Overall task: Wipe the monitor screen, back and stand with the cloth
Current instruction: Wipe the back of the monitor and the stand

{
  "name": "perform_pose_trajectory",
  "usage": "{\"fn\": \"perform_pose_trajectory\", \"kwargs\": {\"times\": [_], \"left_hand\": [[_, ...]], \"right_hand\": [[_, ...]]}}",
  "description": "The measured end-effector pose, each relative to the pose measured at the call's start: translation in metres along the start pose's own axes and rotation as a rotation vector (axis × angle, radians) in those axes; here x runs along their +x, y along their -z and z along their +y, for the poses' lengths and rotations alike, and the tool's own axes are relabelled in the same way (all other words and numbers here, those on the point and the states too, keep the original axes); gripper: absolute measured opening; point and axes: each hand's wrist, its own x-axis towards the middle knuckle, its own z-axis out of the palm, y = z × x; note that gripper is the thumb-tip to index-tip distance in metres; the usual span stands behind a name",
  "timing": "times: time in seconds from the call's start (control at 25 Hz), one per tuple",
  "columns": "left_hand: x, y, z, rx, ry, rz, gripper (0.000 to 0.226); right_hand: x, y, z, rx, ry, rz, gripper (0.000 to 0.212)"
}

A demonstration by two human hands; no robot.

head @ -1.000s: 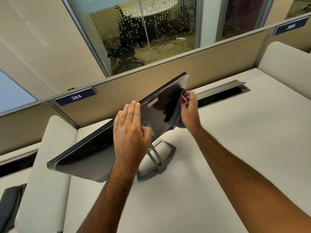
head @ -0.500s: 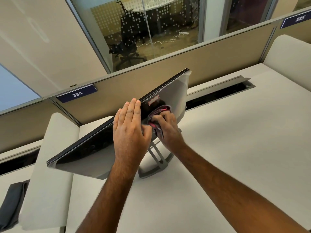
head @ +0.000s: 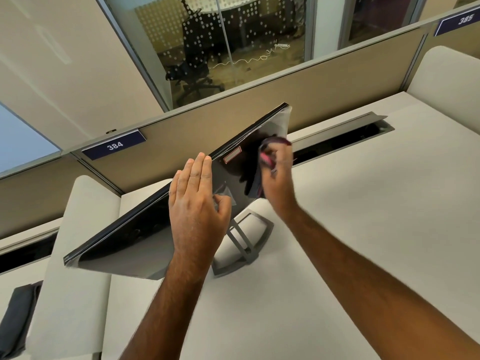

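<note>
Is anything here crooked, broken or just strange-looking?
The flat black monitor is tipped steeply forward on its grey metal stand rather than upright, steadied by the left hand. Clear plastic film seems to wrap it. The right hand grips the dark, pink-edged cloth. No damage shows.

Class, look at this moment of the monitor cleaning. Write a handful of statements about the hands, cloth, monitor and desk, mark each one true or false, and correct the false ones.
1. The right hand grips the cloth against the monitor. True.
2. The left hand holds a second cloth. False: it lies flat on the monitor with straight fingers, holding nothing.
3. The monitor stands upright. False: it is tilted steeply.
4. The grey stand rests on the white desk. True.
5. The partition label behind the monitor reads 390. False: it reads 384.
</note>
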Motion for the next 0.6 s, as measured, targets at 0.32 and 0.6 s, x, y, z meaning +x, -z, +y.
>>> {"fn": "perform_pose_trajectory", "kwargs": {"times": [0.32, 0.6], "left_hand": [[0.002, -0.002, 0.001, 0.003, 0.003, -0.015, 0.073], [0.000, -0.002, 0.002, 0.004, 0.009, -0.002, 0.075]], "right_hand": [[-0.026, -0.007, 0.036, 0.183, -0.242, -0.027, 0.022], [0.019, 0.000, 0.019, 0.316, -0.485, 0.180, 0.015]]}}
